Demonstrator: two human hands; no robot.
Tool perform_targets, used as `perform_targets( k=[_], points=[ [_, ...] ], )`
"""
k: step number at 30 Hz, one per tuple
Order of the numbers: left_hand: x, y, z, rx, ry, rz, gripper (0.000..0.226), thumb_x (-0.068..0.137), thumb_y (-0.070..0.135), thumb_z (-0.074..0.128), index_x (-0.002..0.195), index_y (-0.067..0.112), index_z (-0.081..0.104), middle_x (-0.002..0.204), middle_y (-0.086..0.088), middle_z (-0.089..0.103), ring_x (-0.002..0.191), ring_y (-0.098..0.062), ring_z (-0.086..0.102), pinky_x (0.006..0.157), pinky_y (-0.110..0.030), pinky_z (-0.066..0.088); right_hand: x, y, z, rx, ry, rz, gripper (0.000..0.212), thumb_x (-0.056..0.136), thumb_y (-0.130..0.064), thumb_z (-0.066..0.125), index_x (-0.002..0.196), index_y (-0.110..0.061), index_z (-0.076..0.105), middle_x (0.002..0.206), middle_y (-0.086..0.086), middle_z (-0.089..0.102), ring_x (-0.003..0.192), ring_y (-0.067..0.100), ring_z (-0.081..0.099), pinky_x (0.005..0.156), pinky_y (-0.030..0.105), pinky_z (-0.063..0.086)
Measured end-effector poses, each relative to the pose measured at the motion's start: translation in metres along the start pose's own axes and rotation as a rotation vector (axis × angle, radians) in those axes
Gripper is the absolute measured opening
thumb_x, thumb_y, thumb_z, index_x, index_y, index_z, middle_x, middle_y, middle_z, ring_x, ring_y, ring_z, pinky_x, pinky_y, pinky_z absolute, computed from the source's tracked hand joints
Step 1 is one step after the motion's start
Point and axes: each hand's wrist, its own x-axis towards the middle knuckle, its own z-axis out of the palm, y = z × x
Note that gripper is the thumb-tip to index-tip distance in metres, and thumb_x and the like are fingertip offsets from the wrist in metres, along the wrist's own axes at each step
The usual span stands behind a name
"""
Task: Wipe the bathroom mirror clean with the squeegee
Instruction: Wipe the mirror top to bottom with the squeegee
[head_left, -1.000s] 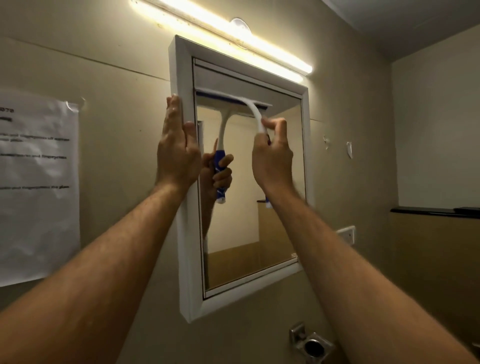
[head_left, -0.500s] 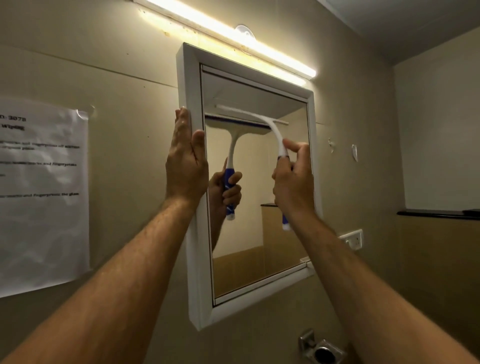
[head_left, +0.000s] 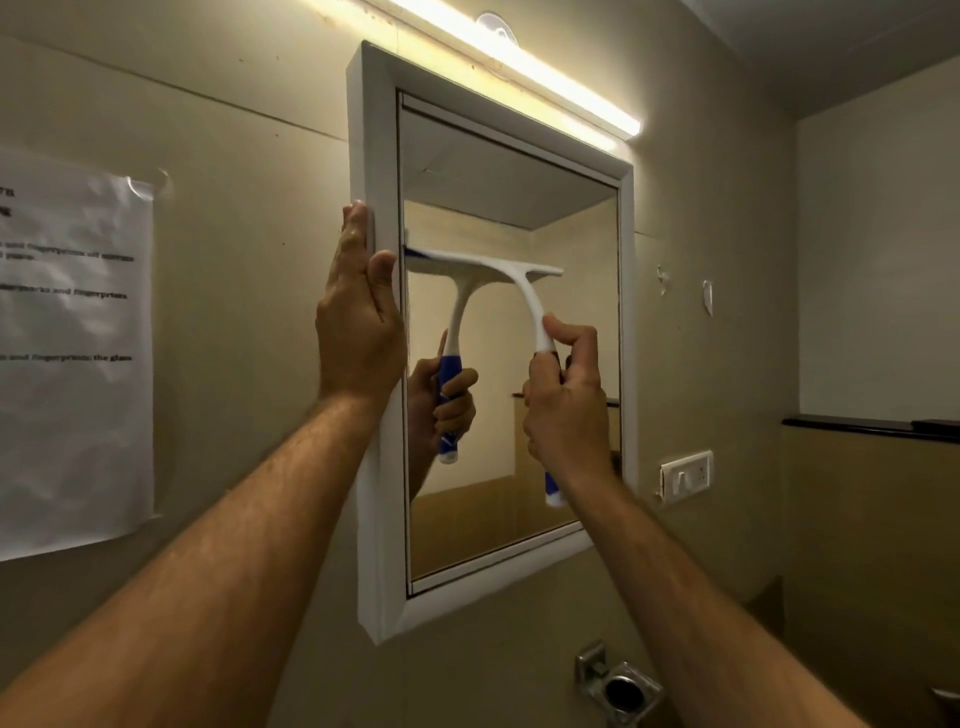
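— Where's the curved white plastic squeegee with the blue grip?
— Blade seemingly on the white-framed glass mirror, mid-height; right hand fingers curled round its handle.
— Left hand?
— Fingers together, flat against the frame.

Bathroom, probably: white-framed wall mirror under a strip light, beige walls, chrome wall holder, switch plate.

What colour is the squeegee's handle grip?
Blue, on a white squeegee; clearest in the head view's mirror reflection.
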Motion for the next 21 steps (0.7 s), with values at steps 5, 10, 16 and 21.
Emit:
perform_targets(
  k=[5,10,16,21],
  points=[
    [-0.008,0.001,-0.002,-0.019,0.000,-0.011,0.046,0.106,0.025,0.033,0.150,0.015,0.030,0.155,-0.003,0.032,0.141,-0.014,0.031,0.099,0.006,0.021,-0.027,0.019,-0.007,-0.060,-0.026,0.021,0.024,0.099,-0.030,0.040,0.119,-0.043,0.039,0.068,-0.002,0.049,0.048,0.004,0.047,0.043,0.016,0.041],
    [-0.016,0.001,-0.004,-0.027,0.015,-0.039,0.045,0.106,0.025,0.032,0.150,0.015,0.032,0.155,-0.003,0.034,0.140,-0.013,0.033,0.098,0.007,0.021,-0.063,0.037,-0.013,-0.058,-0.063,0.028,0.028,0.099,-0.028,0.041,0.112,-0.052,0.039,0.069,-0.003,0.049,0.049,0.001,0.050,0.044,0.017,0.043],
    [-0.026,0.000,-0.006,-0.004,0.008,-0.053,0.045,0.106,0.024,0.032,0.150,0.015,0.032,0.154,-0.002,0.035,0.140,-0.013,0.034,0.101,0.004,0.023,-0.093,0.049,-0.024,-0.062,-0.122,0.080,0.034,0.098,-0.024,0.043,0.109,-0.056,0.038,0.081,0.002,0.051,0.056,-0.003,0.056,0.044,0.011,0.043],
    [-0.035,0.001,-0.010,0.001,-0.014,-0.044,0.045,0.105,0.024,0.034,0.150,0.016,0.031,0.155,-0.001,0.033,0.139,-0.008,0.031,0.104,0.000,0.025,-0.074,0.044,-0.038,-0.077,-0.088,0.079,0.025,0.098,-0.029,0.042,0.117,-0.045,0.044,0.080,0.003,0.052,0.052,0.000,0.051,0.043,0.012,0.040]
  ],
)
